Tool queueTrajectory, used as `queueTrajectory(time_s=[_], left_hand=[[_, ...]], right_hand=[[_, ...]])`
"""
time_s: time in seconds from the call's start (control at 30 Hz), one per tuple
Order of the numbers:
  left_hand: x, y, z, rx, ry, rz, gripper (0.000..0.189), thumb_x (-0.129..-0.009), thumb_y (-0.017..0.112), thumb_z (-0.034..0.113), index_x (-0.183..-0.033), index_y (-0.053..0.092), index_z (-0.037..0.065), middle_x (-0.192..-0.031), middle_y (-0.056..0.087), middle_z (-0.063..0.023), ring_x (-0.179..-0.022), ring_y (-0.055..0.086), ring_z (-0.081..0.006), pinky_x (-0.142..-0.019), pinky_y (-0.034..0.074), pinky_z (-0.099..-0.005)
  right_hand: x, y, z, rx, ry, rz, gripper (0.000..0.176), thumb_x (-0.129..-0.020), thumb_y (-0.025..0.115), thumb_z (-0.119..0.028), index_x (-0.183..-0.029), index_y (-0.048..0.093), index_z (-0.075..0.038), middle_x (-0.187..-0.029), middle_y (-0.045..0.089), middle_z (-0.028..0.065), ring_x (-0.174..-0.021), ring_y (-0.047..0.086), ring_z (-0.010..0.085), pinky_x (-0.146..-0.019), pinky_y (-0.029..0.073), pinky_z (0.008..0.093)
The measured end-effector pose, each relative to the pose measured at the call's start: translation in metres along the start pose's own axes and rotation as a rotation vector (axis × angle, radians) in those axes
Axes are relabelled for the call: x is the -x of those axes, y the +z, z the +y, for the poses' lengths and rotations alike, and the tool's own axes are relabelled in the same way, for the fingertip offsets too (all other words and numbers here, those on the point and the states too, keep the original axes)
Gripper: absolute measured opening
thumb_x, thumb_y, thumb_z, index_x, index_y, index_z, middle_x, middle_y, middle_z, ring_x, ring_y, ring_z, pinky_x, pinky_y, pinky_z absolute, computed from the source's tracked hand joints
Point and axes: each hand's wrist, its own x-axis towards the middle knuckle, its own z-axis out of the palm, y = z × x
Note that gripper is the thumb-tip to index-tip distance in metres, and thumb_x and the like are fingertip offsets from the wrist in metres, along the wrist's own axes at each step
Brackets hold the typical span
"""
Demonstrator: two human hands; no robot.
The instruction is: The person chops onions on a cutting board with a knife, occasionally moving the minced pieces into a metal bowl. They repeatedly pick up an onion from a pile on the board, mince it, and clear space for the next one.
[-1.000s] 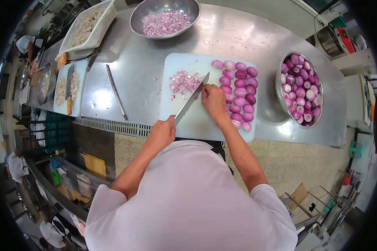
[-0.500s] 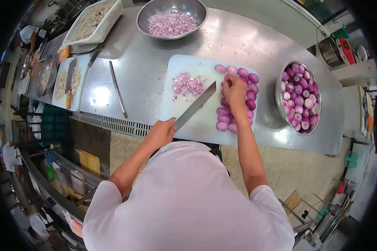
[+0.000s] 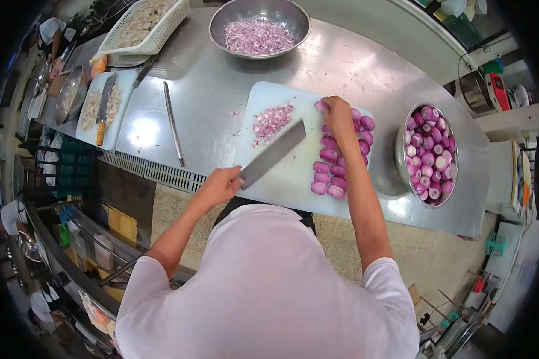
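Note:
My left hand [image 3: 221, 185] is closed on the handle of a cleaver [image 3: 273, 153], whose broad blade slants over the white cutting board [image 3: 281, 185]. Beyond the blade lies a small heap of chopped red onion [image 3: 273, 121]. My right hand [image 3: 339, 119] reaches to the far end of several rows of small peeled red onions [image 3: 329, 155] on the board's right side. Its bent fingers are closed about a red onion [image 3: 321, 106] at the far left of these rows. The hand and forearm hide part of the rows.
A steel bowl of whole red onions [image 3: 399, 157] stands at right, and a bowl of chopped onion [image 3: 212, 37] at the back. To the left lie a metal rod [image 3: 173, 122] and another board [image 3: 121, 110] with a knife [image 3: 105, 105]. A white basket [image 3: 161, 37] sits behind.
My right hand has moved to the far end of the onion rows. The cleaver has turned, showing more of its broad face. The whole view has shifted slightly.

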Motion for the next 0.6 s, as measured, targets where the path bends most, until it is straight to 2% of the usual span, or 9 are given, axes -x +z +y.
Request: queueTrajectory(time_s=[0.07,0.13,0.2,0.33,0.4,0.53,0.6], left_hand=[[-0.01,-0.012,0.004,0.044,-0.18,0.039,0.014,-0.09,0.058,0.009,-0.097,0.056,-0.003,-0.076,0.062,-0.0281,-0.076,0.062,-0.0473,-0.065,0.047,-0.0489],[-0.015,-0.014,0.008,-0.032,-0.145,0.067,0.014,-0.091,0.056,0.008,-0.098,0.054,-0.004,-0.076,0.063,-0.0283,-0.077,0.061,-0.0482,-0.067,0.046,-0.0514],[-0.014,-0.008,0.012,-0.147,-0.041,0.168,0.018,-0.092,0.057,0.011,-0.104,0.054,-0.003,-0.071,0.062,-0.0272,-0.066,0.061,-0.0453,-0.06,0.045,-0.0504],[-0.022,0.019,0.012,-0.196,-0.023,0.199,0.022,-0.092,0.055,0.008,-0.112,0.051,-0.001,-0.072,0.061,-0.0292,-0.072,0.06,-0.0498,-0.063,0.043,-0.0558],[-0.025,0.018,0.022,-0.132,-0.046,0.205,0.03,-0.092,0.054,0.007,-0.12,0.047,0.0,-0.072,0.061,-0.0296,-0.072,0.06,-0.0497,-0.063,0.044,-0.0576],[-0.026,0.021,0.026,-0.063,0.022,0.257,0.034,-0.092,0.054,0.007,-0.123,0.045,-0.002,-0.071,0.061,-0.0295,-0.069,0.06,-0.0497,-0.062,0.044,-0.0571],[-0.037,0.03,0.02,-0.14,-0.026,0.171,0.033,-0.091,0.054,0.006,-0.122,0.045,-0.002,-0.07,0.061,-0.0291,-0.068,0.06,-0.0497,-0.061,0.043,-0.0563]], right_hand=[[-0.002,0.004,0.0,0.053,0.009,-0.096,0.019,-0.077,0.063,-0.001,-0.092,0.073,0.002,-0.096,0.068,0.0249,-0.092,0.064,0.0412,-0.085,0.05,0.0457],[0.0,0.002,-0.013,0.031,0.038,-0.148,0.018,-0.077,0.063,0.0,-0.092,0.073,0.001,-0.096,0.068,0.0244,-0.092,0.065,0.0407,-0.084,0.051,0.0448],[0.01,-0.002,-0.024,0.014,0.078,-0.203,0.018,-0.077,0.063,0.0,-0.092,0.073,0.001,-0.097,0.068,0.0239,-0.092,0.065,0.0402,-0.083,0.051,0.0439],[0.032,0.009,-0.046,-0.1,0.091,-0.214,0.017,-0.076,0.063,0.001,-0.09,0.072,0.0,-0.094,0.068,0.0218,-0.091,0.064,0.0399,-0.081,0.052,0.044],[0.04,0.016,-0.053,-0.185,-0.013,-0.276,0.016,-0.077,0.063,0.001,-0.089,0.072,0.0,-0.092,0.067,0.0196,-0.09,0.064,0.0389,-0.08,0.051,0.0454],[0.044,0.022,-0.069,0.009,-0.092,-0.249,0.015,-0.076,0.062,0.001,-0.089,0.069,-0.001,-0.09,0.065,0.0169,-0.087,0.063,0.0374,-0.075,0.052,0.0454],[0.042,0.019,-0.076,0.026,-0.076,-0.272,0.017,-0.077,0.061,0.002,-0.091,0.07,-0.001,-0.091,0.065,0.0168,-0.088,0.062,0.0379,-0.076,0.052,0.0459]])
